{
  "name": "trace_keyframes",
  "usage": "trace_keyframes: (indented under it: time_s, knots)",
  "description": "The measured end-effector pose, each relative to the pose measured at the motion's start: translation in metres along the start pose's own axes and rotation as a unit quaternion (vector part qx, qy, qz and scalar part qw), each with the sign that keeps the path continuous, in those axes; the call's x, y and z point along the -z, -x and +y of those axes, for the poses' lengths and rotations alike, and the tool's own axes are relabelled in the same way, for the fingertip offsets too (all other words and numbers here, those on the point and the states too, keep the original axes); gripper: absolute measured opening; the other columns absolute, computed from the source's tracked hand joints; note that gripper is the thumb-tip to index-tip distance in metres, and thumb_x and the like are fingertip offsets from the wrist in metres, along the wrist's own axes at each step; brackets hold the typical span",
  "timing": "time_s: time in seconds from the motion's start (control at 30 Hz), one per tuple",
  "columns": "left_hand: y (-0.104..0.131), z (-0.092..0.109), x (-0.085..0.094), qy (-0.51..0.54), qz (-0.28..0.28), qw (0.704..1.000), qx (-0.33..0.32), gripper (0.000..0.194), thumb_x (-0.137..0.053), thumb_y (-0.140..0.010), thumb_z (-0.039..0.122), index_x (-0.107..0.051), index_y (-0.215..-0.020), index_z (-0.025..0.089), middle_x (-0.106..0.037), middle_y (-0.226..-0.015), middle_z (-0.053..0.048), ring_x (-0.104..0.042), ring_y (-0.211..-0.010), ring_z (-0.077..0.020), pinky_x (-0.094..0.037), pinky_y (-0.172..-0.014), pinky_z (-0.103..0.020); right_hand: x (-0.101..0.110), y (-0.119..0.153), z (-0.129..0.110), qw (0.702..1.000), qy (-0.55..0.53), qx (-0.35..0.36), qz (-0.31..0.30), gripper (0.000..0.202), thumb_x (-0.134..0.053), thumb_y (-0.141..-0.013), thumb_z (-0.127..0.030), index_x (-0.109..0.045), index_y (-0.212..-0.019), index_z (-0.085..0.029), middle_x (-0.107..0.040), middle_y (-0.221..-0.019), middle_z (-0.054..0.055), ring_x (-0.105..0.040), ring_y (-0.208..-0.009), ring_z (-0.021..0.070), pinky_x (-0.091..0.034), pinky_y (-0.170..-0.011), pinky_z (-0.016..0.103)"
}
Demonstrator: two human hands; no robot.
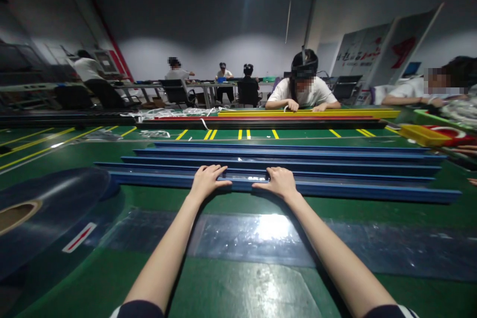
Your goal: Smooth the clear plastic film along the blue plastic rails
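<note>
Several long blue plastic channels lie side by side across the green table. My left hand is on the nearest channel, its fingers over the far side and its thumb stretched along the near edge. In the same way my right hand grips that channel a little further right, thumb pointing inward. A short stretch of the channel shows between the two hands. The undersides of my fingers are hidden. In front of the channels, a clear plastic strip lies flat beneath my forearms.
A large roll of clear film stands at left. Beyond lie yellow and dark red-edged strips, where a co-worker leans over the table. At right are a yellow tray and another person.
</note>
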State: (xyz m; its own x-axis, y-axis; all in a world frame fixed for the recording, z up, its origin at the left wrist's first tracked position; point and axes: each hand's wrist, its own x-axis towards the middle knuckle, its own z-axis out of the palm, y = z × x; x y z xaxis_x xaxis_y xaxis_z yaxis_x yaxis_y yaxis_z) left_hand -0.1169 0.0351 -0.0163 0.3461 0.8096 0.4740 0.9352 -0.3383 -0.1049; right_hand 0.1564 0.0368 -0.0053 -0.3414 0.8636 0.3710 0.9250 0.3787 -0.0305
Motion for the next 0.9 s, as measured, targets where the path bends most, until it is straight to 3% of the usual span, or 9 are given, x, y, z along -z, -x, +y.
trace_keyframes:
  time_s: [0.33,0.5,0.63,0.9]
  knots:
    - [0.006,-0.023,0.001,-0.022,-0.026,0.999,-0.007,0.059,-0.045,-0.080,0.063,-0.055,-0.124,0.025,-0.061,-0.119,-0.010,-0.056,-0.109,-0.0243,-0.039,-0.087,-0.036,-0.013,-0.013,-0.014,0.999,-0.030,0.019,0.007,0.076,-0.040,-0.066,-0.081,-0.063,-0.090,-0.012,-0.066,-0.089,0.015,-0.060,-0.087,0.0264,-0.041,-0.076,0.034]
    - [0.013,-0.039,0.002,-0.036,-0.033,0.999,0.005,0.057,-0.047,-0.080,0.061,-0.053,-0.126,0.027,-0.059,-0.123,-0.010,-0.055,-0.112,-0.0246,-0.038,-0.088,-0.036,-0.013,-0.015,-0.006,0.988,-0.104,0.113,-0.027,0.066,-0.055,-0.073,-0.062,-0.054,-0.118,-0.013,-0.059,-0.114,0.015,-0.054,-0.106,0.0259,-0.041,-0.088,0.036]
    - [0.018,-0.048,0.004,-0.041,-0.043,0.998,0.014,0.055,-0.046,-0.083,0.058,-0.051,-0.127,0.027,-0.057,-0.126,-0.010,-0.052,-0.116,-0.0235,-0.036,-0.090,-0.035,-0.007,-0.003,0.031,0.980,-0.151,0.122,-0.034,0.070,-0.060,-0.075,-0.052,-0.043,-0.132,-0.013,-0.047,-0.130,0.017,-0.047,-0.117,0.0262,-0.039,-0.095,0.037]
    - [0.021,-0.060,0.007,-0.018,-0.075,0.995,0.060,0.054,-0.045,-0.083,0.056,-0.046,-0.130,0.030,-0.052,-0.132,-0.007,-0.044,-0.124,-0.0226,-0.027,-0.100,-0.041,0.005,0.047,0.160,0.994,-0.103,0.013,-0.031,0.068,-0.058,-0.072,-0.058,-0.052,-0.124,-0.015,-0.057,-0.120,0.016,-0.052,-0.110,0.0306,-0.040,-0.094,0.044]
